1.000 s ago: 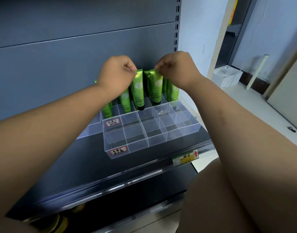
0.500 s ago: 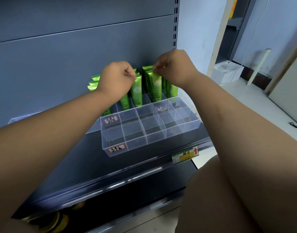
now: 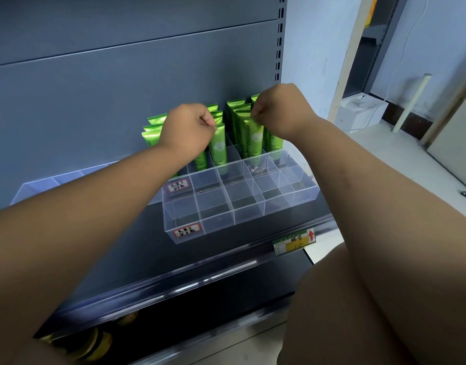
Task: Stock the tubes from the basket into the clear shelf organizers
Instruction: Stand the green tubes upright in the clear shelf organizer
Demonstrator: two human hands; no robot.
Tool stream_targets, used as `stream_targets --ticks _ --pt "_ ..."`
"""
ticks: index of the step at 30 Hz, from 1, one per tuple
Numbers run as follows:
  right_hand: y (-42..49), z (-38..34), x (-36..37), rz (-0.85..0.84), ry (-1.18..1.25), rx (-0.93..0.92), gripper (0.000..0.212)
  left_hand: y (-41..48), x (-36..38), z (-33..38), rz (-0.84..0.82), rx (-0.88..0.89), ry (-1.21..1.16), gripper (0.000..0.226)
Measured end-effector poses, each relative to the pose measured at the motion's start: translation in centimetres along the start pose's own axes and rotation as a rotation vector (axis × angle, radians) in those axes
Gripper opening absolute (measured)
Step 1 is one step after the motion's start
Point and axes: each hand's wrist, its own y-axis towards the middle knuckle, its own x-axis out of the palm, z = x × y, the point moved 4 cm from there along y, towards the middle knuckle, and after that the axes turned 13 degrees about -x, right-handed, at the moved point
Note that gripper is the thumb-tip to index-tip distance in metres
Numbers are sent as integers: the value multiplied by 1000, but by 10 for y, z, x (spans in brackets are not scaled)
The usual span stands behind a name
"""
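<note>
Tube pair lowered into slots, not yet released.
Over the last second both sank into the clear organizer (image 3: 218, 226). The left hand (image 3: 189, 129) grip pinches the left tube (image 3: 218, 144) by its crimp; the right hand (image 3: 280, 113) pinches the right tube (image 3: 253, 137). Front two rows unfilled, so release likely next.

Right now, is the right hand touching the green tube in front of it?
Touching. The head view shows the right hand pinching the top edge of the green tube, with no gap at its fingertips.
</note>
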Motion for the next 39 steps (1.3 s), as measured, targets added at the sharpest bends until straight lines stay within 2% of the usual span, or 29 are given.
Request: stream_targets --ticks 9,24,39 --pt "1 -1 4 7 27 31 19 1 4 -1 -3 -5 -23 13" --pt "7 1 5 -11 -52 49 35 -1 7 0 -7 -1 -21 16" --pt "5 -6 7 -49 -64 119 34 -3 5 0 -6 17 3 23"
